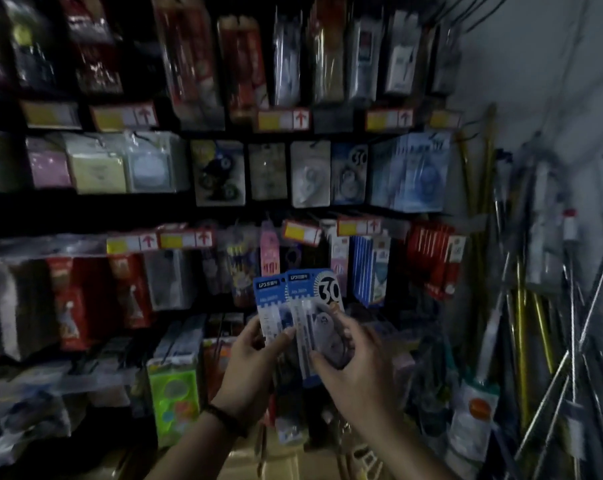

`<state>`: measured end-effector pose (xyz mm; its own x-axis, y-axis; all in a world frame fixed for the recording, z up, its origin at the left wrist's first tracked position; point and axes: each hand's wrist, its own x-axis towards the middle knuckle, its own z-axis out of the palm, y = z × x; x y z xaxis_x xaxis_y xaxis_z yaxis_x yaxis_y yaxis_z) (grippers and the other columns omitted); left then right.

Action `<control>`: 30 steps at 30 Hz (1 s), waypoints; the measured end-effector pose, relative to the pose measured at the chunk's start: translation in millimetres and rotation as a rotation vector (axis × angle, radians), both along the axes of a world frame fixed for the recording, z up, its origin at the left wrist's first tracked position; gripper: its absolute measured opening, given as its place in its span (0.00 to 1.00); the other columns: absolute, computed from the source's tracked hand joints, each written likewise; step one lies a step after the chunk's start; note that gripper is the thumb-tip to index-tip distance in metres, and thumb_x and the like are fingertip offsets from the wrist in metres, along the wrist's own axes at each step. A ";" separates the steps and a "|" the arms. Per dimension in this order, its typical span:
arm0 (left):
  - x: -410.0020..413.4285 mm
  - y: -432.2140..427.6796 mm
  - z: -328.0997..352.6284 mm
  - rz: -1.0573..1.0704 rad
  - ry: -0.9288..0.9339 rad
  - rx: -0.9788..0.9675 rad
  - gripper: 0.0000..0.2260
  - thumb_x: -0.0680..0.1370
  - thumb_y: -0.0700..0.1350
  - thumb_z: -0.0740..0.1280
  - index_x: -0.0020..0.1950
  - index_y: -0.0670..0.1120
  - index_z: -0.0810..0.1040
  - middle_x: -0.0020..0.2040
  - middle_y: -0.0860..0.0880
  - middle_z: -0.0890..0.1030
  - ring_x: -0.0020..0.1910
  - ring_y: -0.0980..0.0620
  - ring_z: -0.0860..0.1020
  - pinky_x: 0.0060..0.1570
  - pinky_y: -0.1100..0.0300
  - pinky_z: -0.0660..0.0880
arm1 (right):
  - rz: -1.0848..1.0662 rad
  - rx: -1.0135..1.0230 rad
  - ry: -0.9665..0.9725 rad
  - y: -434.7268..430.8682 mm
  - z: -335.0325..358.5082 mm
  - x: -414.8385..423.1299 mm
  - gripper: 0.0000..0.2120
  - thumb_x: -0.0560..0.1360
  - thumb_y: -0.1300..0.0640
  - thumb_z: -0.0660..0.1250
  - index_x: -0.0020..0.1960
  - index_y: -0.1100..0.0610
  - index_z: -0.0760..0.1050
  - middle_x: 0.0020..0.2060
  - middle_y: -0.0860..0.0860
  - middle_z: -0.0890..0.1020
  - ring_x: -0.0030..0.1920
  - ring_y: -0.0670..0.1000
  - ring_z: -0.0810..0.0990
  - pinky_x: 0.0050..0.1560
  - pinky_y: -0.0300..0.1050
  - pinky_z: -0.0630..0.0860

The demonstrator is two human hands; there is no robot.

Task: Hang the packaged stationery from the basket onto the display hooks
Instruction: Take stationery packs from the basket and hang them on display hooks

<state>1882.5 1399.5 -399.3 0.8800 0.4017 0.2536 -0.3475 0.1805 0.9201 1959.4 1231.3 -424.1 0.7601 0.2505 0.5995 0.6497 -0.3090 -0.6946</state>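
Two overlapping blue packs [305, 299], one per grip, left hand [255, 362] and right hand [359, 368], top edges near crowded shelves [85, 213].

Two packs [298, 317] between both hands, before the display rack [224, 216]

A large white "30" stands in a dark circle at the top right of the front pack [307, 317], gripped by the right hand [353, 370]. Its blue header carries a white-boxed brand line, as does the rear pack [267, 303] in the left hand [248, 362]; both lines are too blurred to read. A hanging pack [349, 174] in the middle row also shows "30". The shelf tags [283, 120] bear red up-arrows; their print is illegible.
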 end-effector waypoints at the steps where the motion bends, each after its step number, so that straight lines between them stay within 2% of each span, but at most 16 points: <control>1: 5.7 0.9 11.1 0.006 -0.022 0.005 0.15 0.77 0.45 0.74 0.63 0.54 0.84 0.63 0.44 0.87 0.61 0.41 0.86 0.60 0.37 0.83 | -0.004 0.010 -0.013 -2.0 11.7 7.4 0.34 0.75 0.40 0.75 0.77 0.36 0.66 0.68 0.38 0.71 0.66 0.40 0.74 0.65 0.43 0.78; 4: 23.3 5.9 43.8 0.041 -0.088 0.081 0.16 0.77 0.44 0.74 0.65 0.50 0.84 0.62 0.46 0.87 0.60 0.44 0.87 0.55 0.47 0.86 | -0.051 0.041 -0.084 -12.6 47.0 32.0 0.34 0.75 0.39 0.74 0.78 0.34 0.65 0.66 0.37 0.70 0.63 0.39 0.73 0.61 0.34 0.75; 7: 41.4 13.7 74.8 0.068 -0.123 0.145 0.15 0.79 0.42 0.73 0.65 0.47 0.84 0.61 0.45 0.88 0.60 0.43 0.87 0.58 0.43 0.83 | -0.118 0.060 -0.160 -24.4 81.7 61.8 0.33 0.75 0.40 0.75 0.77 0.37 0.68 0.61 0.38 0.72 0.61 0.38 0.73 0.56 0.24 0.67; 10: 59.6 22.7 103.3 0.091 -0.137 0.206 0.13 0.80 0.39 0.73 0.64 0.45 0.84 0.60 0.45 0.88 0.59 0.44 0.87 0.59 0.44 0.83 | -0.206 0.062 -0.233 -33.9 114.3 93.9 0.31 0.76 0.42 0.75 0.76 0.41 0.71 0.57 0.39 0.73 0.54 0.32 0.73 0.48 0.19 0.65; 13: 78.2 29.8 129.6 0.109 -0.132 0.280 0.10 0.82 0.38 0.72 0.63 0.46 0.85 0.57 0.47 0.89 0.57 0.46 0.88 0.56 0.47 0.84 | -0.262 0.037 -0.273 -37.7 144.9 126.5 0.31 0.76 0.43 0.75 0.77 0.43 0.71 0.57 0.42 0.73 0.53 0.37 0.72 0.49 0.22 0.67; 16: 98.5 32.8 150.0 0.136 -0.136 0.353 0.11 0.81 0.40 0.74 0.63 0.47 0.83 0.55 0.49 0.90 0.54 0.48 0.88 0.50 0.54 0.86 | -0.312 0.002 -0.280 -33.0 170.7 155.6 0.31 0.77 0.42 0.74 0.78 0.43 0.70 0.58 0.45 0.72 0.55 0.45 0.73 0.52 0.35 0.70; 18: 111.4 33.2 159.3 0.143 -0.136 0.375 0.11 0.80 0.40 0.75 0.63 0.47 0.83 0.55 0.49 0.89 0.54 0.48 0.89 0.51 0.51 0.86 | -0.345 -0.014 -0.294 -27.5 184.8 171.3 0.31 0.77 0.42 0.73 0.78 0.43 0.70 0.56 0.46 0.72 0.54 0.47 0.73 0.50 0.39 0.71; 20: 122.9 35.6 166.6 0.160 -0.141 0.418 0.11 0.80 0.41 0.76 0.62 0.48 0.82 0.55 0.49 0.89 0.54 0.49 0.88 0.53 0.48 0.86 | -0.376 -0.019 -0.315 -22.2 195.6 184.3 0.32 0.78 0.42 0.73 0.79 0.42 0.68 0.55 0.46 0.72 0.53 0.49 0.75 0.48 0.40 0.72; 25: 147.2 42.0 175.3 0.171 -0.129 0.456 0.12 0.78 0.44 0.78 0.60 0.51 0.83 0.53 0.52 0.90 0.53 0.51 0.89 0.52 0.49 0.86 | -0.444 -0.021 -0.357 -10.3 208.9 209.4 0.31 0.78 0.40 0.71 0.78 0.40 0.66 0.54 0.45 0.69 0.49 0.47 0.75 0.37 0.37 0.72; 30: 152.6 42.1 176.2 0.154 -0.123 0.441 0.10 0.78 0.45 0.78 0.59 0.51 0.84 0.53 0.52 0.90 0.52 0.50 0.89 0.53 0.47 0.86 | -0.451 -0.010 -0.358 -3.1 213.1 222.1 0.31 0.77 0.42 0.72 0.78 0.41 0.67 0.55 0.46 0.70 0.52 0.47 0.72 0.43 0.40 0.71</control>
<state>2035.1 1441.6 -223.2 0.7716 0.3559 0.5273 -0.4506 -0.2794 0.8479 2181.6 1228.3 -211.0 0.5429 -0.0441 0.8387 0.6463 -0.6157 -0.4508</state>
